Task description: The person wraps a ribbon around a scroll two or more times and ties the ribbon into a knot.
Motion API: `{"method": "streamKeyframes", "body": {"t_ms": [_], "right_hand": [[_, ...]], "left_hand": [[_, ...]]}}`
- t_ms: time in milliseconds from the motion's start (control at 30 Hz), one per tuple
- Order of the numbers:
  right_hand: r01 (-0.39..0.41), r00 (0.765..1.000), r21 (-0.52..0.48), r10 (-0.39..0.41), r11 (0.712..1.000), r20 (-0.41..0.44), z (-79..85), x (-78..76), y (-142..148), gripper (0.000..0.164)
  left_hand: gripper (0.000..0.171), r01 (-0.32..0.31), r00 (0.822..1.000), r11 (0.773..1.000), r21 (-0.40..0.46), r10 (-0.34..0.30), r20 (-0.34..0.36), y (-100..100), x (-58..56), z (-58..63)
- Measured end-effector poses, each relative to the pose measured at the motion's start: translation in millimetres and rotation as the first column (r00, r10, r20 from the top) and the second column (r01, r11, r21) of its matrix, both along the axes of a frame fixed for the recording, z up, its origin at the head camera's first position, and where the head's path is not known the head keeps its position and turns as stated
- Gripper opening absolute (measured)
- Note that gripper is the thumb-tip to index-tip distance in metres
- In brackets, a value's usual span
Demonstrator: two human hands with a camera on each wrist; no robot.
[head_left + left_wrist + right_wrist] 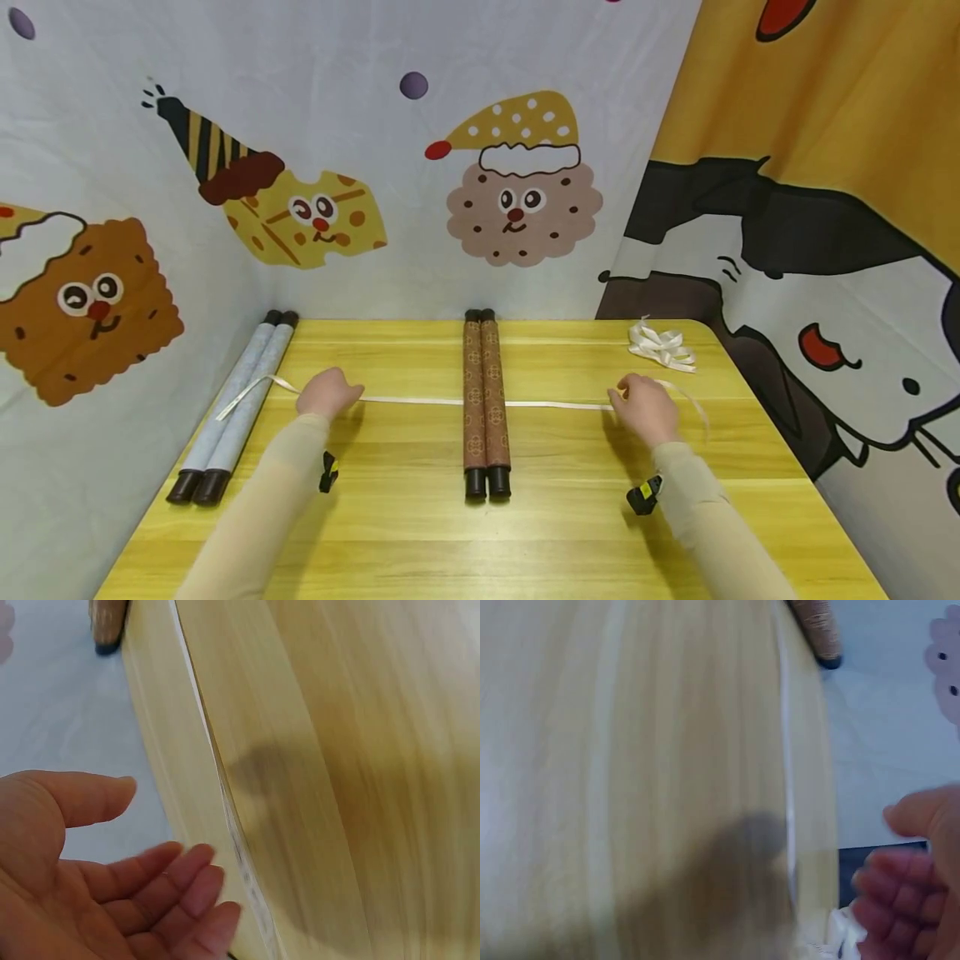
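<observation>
Two brown patterned scrolls (474,379) with dark end knobs lie side by side mid-table. A narrow white ribbon (412,401) stretches crosswise and passes beneath them, hidden where they cover it. My left hand (327,394) hovers by the ribbon's left part; in the left wrist view its thumb stands apart from loosely bent fingers (196,881), with nothing between. Over the ribbon's right part is my right hand (647,408). The right wrist view shows that thumb and fingers (904,892) also parted and holding nothing. Both ribbon ends trail outward past the hands.
Two pale blue scrolls (242,433) lie slanted along the table's left edge, the ribbon's left end draped over them. A loose heap of white ribbon (660,343) sits at the back right. Printed cloth (360,292) hangs behind the wooden table (420,550).
</observation>
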State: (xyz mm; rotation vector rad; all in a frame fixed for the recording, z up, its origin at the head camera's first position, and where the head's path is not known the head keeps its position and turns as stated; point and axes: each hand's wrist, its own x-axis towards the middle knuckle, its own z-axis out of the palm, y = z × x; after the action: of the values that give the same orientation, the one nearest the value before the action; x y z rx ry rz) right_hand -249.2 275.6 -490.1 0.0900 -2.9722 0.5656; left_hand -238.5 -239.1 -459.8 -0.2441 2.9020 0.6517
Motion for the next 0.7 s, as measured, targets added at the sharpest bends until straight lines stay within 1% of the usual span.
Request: {"method": "streamKeyframes", "body": {"t_ms": [33, 100, 200, 300, 367, 467, 600, 700], "right_hand": [[0.038, 0.998, 0.004, -0.038, 0.999, 0.045, 2.1, 1.8, 0.0, 0.036], [0.095, 0.986, 0.021, -0.097, 0.995, 0.137, 5.8, 5.0, 1.2, 0.038], [0.132, 0.958, 0.044, -0.139, 0.990, 0.252, 10.4, 9.2, 2.1, 0.041], [0.142, 0.934, 0.062, -0.154, 0.988, 0.321, 13.3, 13.1, 1.3, 0.046], [0.152, 0.919, 0.073, -0.168, 0.986, 0.357, 14.6, 15.1, 0.1, 0.051], [0.161, 0.903, 0.085, -0.182, 0.983, 0.388, 16.0, 17.0, 0.0, 0.051], [0.166, 0.889, 0.113, -0.198, 0.980, 0.412, 15.5, 16.3, 2.7, 0.054], [0.167, 0.883, 0.123, -0.204, 0.978, 0.422, 13.4, 14.4, 6.0, 0.054]], "left_hand": [[0.036, -0.005, 1.000, 1.000, 0.000, 0.005, 0.016, 3.3, 0.7, -0.8], [0.037, -0.009, 0.999, 1.000, 0.003, 0.009, 0.042, 8.6, 2.1, -1.4], [0.039, -0.014, 0.998, 1.000, 0.001, 0.014, 0.059, 15.9, 3.9, -0.2], [0.038, -0.019, 0.998, 1.000, 0.005, 0.018, 0.068, 22.6, 5.5, 0.5], [0.039, -0.021, 0.997, 1.000, 0.008, 0.020, 0.078, 26.8, 6.3, 0.2], [0.040, -0.033, 0.995, 0.999, 0.006, 0.033, 0.093, 33.1, 7.0, -1.1], [0.042, -0.040, 0.993, 0.999, 0.002, 0.040, 0.113, 39.5, 6.8, -5.4], [0.042, -0.043, 0.991, 0.999, 0.006, 0.042, 0.129, 42.9, 6.9, -9.7]]}}
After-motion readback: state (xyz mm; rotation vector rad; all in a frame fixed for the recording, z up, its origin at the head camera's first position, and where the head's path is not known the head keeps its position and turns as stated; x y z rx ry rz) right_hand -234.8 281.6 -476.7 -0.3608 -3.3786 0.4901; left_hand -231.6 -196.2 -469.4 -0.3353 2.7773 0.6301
